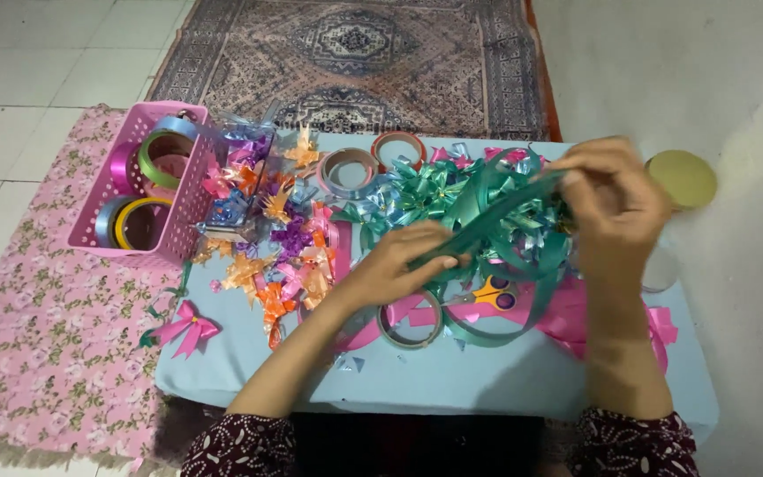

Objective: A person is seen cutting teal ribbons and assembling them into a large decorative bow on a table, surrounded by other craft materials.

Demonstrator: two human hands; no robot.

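Dozens of finished bows [267, 238] lie beside the pink basket [178, 221] of ribbon rolls. I see my left hand [395, 265] pinching the teal ribbon [487, 221], my right hand [615, 199] gripping its raised end; this bow looks only half-formed.

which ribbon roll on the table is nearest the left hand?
The pink roll lying flat just below the left hand, beside the scissors. The other two table rolls lie at the far edge.
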